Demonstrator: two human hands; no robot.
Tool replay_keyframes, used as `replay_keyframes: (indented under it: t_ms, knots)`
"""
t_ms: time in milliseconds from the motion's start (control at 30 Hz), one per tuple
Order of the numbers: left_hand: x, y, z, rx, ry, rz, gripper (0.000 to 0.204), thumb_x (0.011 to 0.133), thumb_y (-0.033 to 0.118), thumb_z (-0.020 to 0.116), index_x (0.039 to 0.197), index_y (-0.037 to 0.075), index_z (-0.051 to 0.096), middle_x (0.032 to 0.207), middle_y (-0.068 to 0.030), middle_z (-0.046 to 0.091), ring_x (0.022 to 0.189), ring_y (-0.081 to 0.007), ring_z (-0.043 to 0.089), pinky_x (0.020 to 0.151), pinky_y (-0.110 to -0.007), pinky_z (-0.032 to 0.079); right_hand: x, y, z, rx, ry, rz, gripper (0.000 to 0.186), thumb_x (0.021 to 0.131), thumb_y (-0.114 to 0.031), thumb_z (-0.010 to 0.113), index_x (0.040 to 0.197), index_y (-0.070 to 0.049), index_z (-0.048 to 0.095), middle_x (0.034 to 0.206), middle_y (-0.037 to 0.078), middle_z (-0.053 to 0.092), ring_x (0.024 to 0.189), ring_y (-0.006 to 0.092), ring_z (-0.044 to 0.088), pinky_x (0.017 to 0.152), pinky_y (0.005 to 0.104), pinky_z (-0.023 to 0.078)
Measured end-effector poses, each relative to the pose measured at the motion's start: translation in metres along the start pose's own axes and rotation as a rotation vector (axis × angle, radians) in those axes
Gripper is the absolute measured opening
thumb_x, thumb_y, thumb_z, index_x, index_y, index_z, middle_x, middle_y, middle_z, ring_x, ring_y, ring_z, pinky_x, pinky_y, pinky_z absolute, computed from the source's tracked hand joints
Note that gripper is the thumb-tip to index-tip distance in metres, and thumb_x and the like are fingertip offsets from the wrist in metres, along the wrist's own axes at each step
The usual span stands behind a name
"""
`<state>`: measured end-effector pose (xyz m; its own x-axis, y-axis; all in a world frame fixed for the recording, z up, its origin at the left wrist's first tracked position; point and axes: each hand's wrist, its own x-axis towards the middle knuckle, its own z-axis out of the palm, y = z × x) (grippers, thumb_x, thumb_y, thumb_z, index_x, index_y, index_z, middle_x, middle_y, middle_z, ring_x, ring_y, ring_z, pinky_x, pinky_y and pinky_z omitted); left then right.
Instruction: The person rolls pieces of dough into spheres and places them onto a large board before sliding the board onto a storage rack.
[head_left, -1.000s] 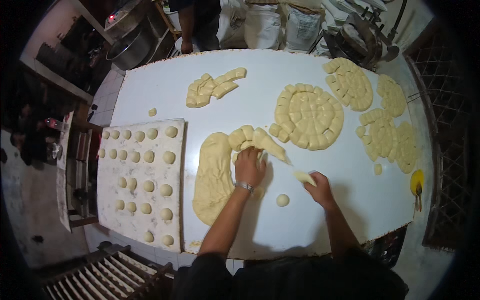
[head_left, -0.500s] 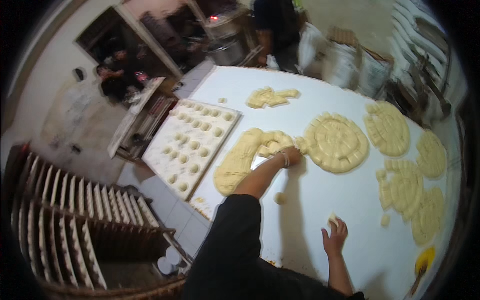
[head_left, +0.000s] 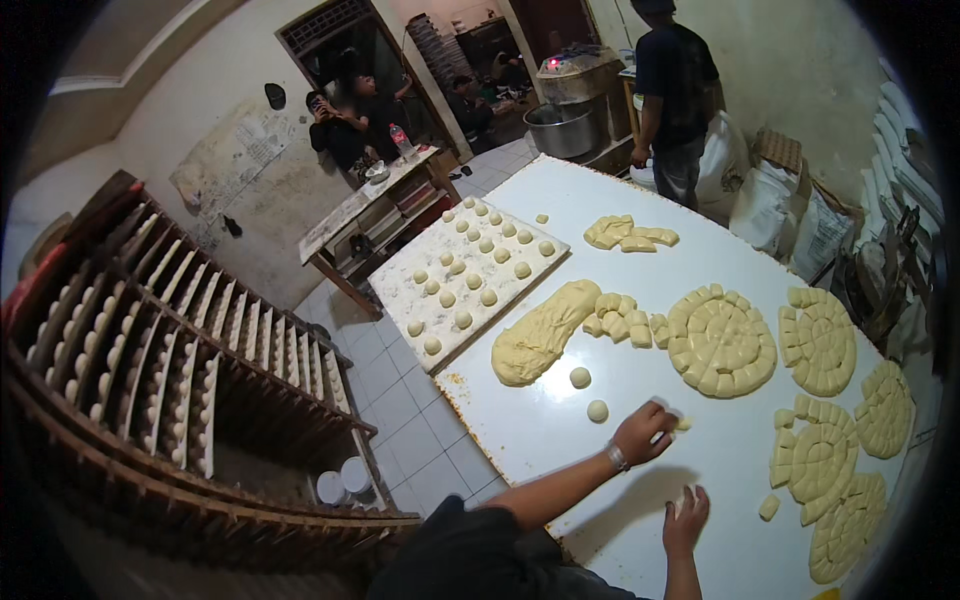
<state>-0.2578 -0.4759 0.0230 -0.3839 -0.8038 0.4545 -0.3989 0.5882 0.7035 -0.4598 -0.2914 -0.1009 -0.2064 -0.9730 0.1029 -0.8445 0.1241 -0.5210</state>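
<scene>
My left hand (head_left: pixel 643 434) is over the white table with its fingers closed on a small pale dough piece (head_left: pixel 683 424), which shows at the fingertips. My right hand (head_left: pixel 686 520) rests lower on the table, its fingers curled down around a dough piece that they mostly hide. Two round dough balls (head_left: pixel 597 411) lie left of my left hand. Beyond them are a large uncut dough slab (head_left: pixel 541 334) and a cluster of cut dough pieces (head_left: pixel 618 318). A round of dough scored into segments (head_left: pixel 720 342) lies farther right.
A floured board (head_left: pixel 400 300) with rows of dough balls sits at the table's left edge. More cut dough rounds (head_left: pixel 815 455) line the right side. A rack (head_left: pixel 190 345) of filled trays stands at left. People (head_left: pixel 678 90), a mixer bowl (head_left: pixel 562 130) and sacks (head_left: pixel 762 205) are at the back.
My left hand has come back from the cut dough toward my right hand, now with a dough piece. Two dough balls show where one showed before. The view has swung left.
</scene>
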Motion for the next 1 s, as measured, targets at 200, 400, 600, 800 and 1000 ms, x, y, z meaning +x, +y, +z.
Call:
replay_keyframes:
  t_ms: [200, 400, 600, 800, 1000]
  knots:
    - [-0.213, -0.013, -0.005, 0.239, -0.417, -0.016, 0.034, 0.085, 0.024, 0.077, 0.114, 0.01, 0.066, 0.125, -0.0189, 0.061, 0.108, -0.0351, 0.063, 0.09, -0.052, 0.053, -0.018, 0.026, -0.015, 0.019, -0.316, -0.256, 0.031, 0.084, -0.029, 0.083, 0.101, -0.009, 0.068, 0.124, 0.012, 0.056, 0.125, 0.0358, 0.049, 0.112, 0.0551, 0.035]
    - [-0.148, -0.043, 0.021, 0.236, -0.283, -0.196, 0.018, 0.089, 0.022, 0.07, 0.098, 0.008, 0.065, 0.108, -0.0154, 0.062, 0.103, -0.0392, 0.06, 0.084, -0.049, 0.049, 0.017, -0.005, 0.025, -0.023, 0.002, 0.084, 0.036, 0.084, -0.028, 0.082, 0.107, -0.008, 0.062, 0.126, 0.017, 0.053, 0.131, 0.0371, 0.043, 0.113, 0.0556, 0.03]
    - [-0.178, -0.029, -0.026, 0.513, -0.31, -0.462, 0.037, 0.094, 0.049, 0.069, 0.105, 0.014, 0.069, 0.115, -0.0134, 0.061, 0.112, -0.0352, 0.057, 0.098, -0.049, 0.044, 0.018, 0.047, -0.021, -0.089, -0.113, -0.029, 0.039, 0.082, -0.029, 0.084, 0.104, -0.007, 0.06, 0.119, 0.016, 0.055, 0.12, 0.038, 0.047, 0.109, 0.0571, 0.032]
    - [-0.188, -0.016, 0.005, 0.365, -0.267, -0.484, 0.035, 0.095, 0.046, 0.069, 0.103, 0.012, 0.071, 0.106, -0.0115, 0.067, 0.106, -0.0351, 0.061, 0.093, -0.051, 0.049, 0.02, -0.002, 0.023, -0.019, -0.053, -0.083, 0.029, 0.09, -0.025, 0.079, 0.102, -0.006, 0.06, 0.111, 0.011, 0.061, 0.116, 0.0373, 0.052, 0.107, 0.0522, 0.037]
    - [-0.136, -0.083, -0.02, 0.635, 0.295, -0.824, 0.038, 0.094, 0.047, 0.069, 0.106, 0.011, 0.069, 0.115, -0.0134, 0.062, 0.112, -0.0365, 0.055, 0.101, -0.052, 0.04, 0.109, 0.037, 0.037, 0.128, 0.461, 0.179, 0.016, 0.091, -0.011, 0.074, 0.098, -0.003, 0.062, 0.104, 0.015, 0.062, 0.103, 0.0379, 0.056, 0.092, 0.0533, 0.043]
